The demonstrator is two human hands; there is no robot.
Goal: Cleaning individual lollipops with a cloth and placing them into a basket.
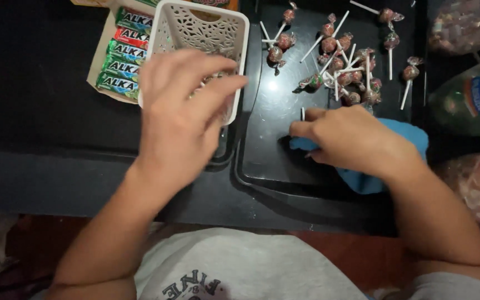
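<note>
My left hand (181,114) hovers with fingers spread over the near end of a white perforated plastic basket (195,25); it blurs slightly and I see nothing held in it. My right hand (351,139) presses a blue cloth (412,139) down on a black glossy tray (268,150), fingers curled on the cloth. Beyond it, several wrapped lollipops (340,66) with white sticks lie scattered on the tray's far half. What lies inside the basket is mostly hidden by my left hand.
An open box of green and red candy packs (123,53) lies left of the basket. Clear plastic jars and bags of sweets (473,94) crowd the right edge. The black table's front edge (84,183) runs just before my torso.
</note>
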